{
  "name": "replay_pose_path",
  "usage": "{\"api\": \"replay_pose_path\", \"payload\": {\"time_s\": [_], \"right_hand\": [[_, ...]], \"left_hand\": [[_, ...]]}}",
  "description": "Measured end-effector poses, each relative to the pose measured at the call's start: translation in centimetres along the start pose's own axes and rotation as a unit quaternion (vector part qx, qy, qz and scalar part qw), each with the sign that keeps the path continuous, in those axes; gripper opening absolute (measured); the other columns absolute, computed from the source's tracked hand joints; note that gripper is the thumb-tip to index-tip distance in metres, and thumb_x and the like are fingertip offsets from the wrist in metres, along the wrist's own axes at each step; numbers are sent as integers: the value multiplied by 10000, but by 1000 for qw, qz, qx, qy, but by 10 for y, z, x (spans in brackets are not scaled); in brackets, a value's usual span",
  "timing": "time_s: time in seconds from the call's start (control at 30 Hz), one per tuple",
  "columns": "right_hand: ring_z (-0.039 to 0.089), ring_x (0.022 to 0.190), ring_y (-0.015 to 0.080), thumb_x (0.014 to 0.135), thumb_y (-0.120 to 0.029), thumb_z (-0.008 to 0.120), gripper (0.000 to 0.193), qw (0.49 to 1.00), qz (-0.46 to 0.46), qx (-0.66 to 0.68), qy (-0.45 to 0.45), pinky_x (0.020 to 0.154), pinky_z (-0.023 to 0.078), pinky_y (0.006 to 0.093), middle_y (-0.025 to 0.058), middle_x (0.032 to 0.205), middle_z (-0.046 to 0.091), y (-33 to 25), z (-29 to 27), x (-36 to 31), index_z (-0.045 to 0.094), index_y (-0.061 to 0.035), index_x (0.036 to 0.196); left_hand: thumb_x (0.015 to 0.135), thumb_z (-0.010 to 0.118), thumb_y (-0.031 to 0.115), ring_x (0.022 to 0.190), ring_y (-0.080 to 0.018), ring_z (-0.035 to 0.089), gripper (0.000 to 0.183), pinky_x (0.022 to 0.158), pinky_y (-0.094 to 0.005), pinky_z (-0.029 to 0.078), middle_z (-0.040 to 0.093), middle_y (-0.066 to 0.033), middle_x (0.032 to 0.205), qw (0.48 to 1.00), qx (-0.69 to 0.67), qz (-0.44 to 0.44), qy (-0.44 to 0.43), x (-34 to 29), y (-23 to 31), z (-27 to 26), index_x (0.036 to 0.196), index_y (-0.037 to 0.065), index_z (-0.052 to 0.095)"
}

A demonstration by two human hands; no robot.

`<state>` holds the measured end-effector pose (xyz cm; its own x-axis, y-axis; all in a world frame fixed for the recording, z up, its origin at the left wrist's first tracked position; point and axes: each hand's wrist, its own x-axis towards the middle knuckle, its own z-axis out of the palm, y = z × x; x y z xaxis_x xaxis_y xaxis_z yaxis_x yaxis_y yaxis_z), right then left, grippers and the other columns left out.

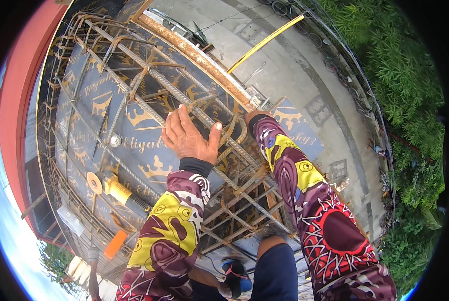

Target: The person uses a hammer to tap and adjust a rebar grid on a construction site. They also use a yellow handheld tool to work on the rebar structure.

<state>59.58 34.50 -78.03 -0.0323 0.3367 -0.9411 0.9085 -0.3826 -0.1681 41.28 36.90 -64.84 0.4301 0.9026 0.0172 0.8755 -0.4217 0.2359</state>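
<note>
Rebar (171,90) beneath left hand (192,139), grinder (120,192) nearby, right hand (251,116) unclear

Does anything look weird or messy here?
A couple of things: the long strip along the far edge looks rusty and patchy, and the yellow grinder lies on the printed board at left, with nobody holding it.

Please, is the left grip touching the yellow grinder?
Apart. The head view shows dark panel plainly between the left grip and the grinder.
</note>
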Motion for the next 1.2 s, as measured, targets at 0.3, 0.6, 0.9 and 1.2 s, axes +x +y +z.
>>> {"api": "replay_pose_path", "payload": {"time_s": [0.3,0.6,0.9,1.2], "right_hand": [[713,935,326,763,-142,658,295,986,-91,-49,128,775,572,412,178,951,734,7,-11,0,742,-20,1018],[705,793,366,754,-198,658,229,976,-159,-109,96,689,556,443,205,814,711,43,8,16,742,-14,863],[701,883,372,822,-232,593,299,988,-140,-46,43,782,561,442,217,903,712,23,-8,-28,742,13,905],[707,872,298,883,-168,617,409,770,-110,467,421,802,542,360,179,975,726,87,16,-176,602,32,1240]], "left_hand": [[876,590,594,1395,-404,265,915,1125,-631,116,340,-231,1443,1000,-11,-3,4,0,1,0,1490,-6,274],[883,583,589,1389,-401,277,900,1119,-633,129,351,-229,1437,1000,-20,14,12,6,14,2,1490,-3,283],[885,578,608,1387,-409,264,914,1116,-631,131,333,-238,1446,1000,-13,15,9,6,9,0,1484,-16,281],[872,588,618,1403,-394,260,929,1120,-624,163,339,-233,1460,1000,10,-1,2,-2,3,6,1505,21,261]]}}
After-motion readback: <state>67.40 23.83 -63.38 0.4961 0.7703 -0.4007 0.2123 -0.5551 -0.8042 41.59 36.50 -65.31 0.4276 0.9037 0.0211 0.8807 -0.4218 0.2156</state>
